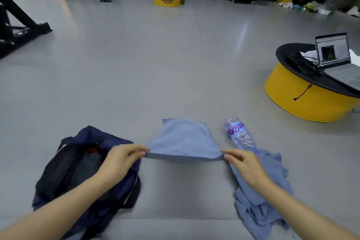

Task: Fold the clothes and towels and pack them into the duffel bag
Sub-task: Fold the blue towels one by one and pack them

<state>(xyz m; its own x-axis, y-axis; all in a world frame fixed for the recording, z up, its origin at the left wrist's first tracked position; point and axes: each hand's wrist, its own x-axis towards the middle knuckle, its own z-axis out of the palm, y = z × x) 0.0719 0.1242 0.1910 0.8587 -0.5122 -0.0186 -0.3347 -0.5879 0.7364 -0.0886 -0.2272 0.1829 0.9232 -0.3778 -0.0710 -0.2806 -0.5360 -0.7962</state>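
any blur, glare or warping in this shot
Head view: wide-angle warping curves the edges; pale glare streaks lie on the floor; the bag and left hand look slightly motion-smeared; the towel is fairly sharp.

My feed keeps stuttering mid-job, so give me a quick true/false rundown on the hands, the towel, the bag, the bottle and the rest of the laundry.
1. The left hand and the right hand each pinch a near corner of the blue towel. True.
2. The duffel bag is zipped shut. False: it lies open on the floor, left of the towel.
3. The water bottle stands upright. False: it lies on its side on the floor, right of the towel.
4. A crumpled blue garment lies unfolded on the floor beneath the right forearm. True.
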